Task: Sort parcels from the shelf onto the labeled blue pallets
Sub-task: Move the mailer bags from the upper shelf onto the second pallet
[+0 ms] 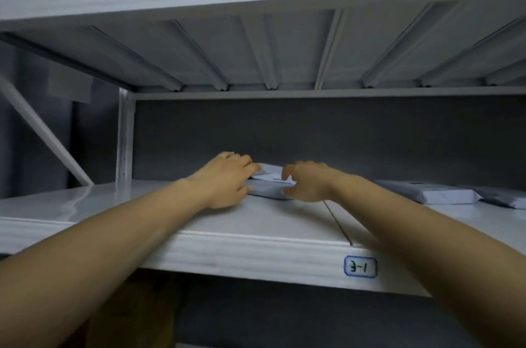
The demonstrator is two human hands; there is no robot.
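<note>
While both of my arms reach in over the front lip of the shelf [256, 251], the work is at the middle of this level, well back from the near edge.

- Left hand [226, 181]: fingers curled over the left end of the parcel [269, 187], thumb low at its near side. It grips that end.
- Right hand [307, 181]: forefinger bent onto the top and thumb tucked at the near edge, so it pinches the parcel's right end. The gap between finger and thumb is narrow, just the parcel's thickness.
- The parcel is a flat, pale grey mailer bag lying on the shelf deck between the two hands, with a white paper label on its top face. The print is too blurred to read.
- Second parcel [427, 194]: the same kind of pale bag, lying flat to the right, apart from my right hand.
- Third parcel [506, 198]: further right, at the frame edge, overlapping the second one's right end.
- Shelf label [360, 267]: a blue-bordered tag on the front lip, near right, handwritten "3-1".
- A thin dark seam [338, 226] runs across the deck from the lip toward my right wrist.
- A white upright post [124, 142] stands at the far left corner, with a diagonal brace [42, 131] left of it.
- Overhead is the ribbed underside of the upper shelf [256, 51], and behind is a dark grey backing.
- Something brown shows below the lip at lower left, too dim to identify.
</note>
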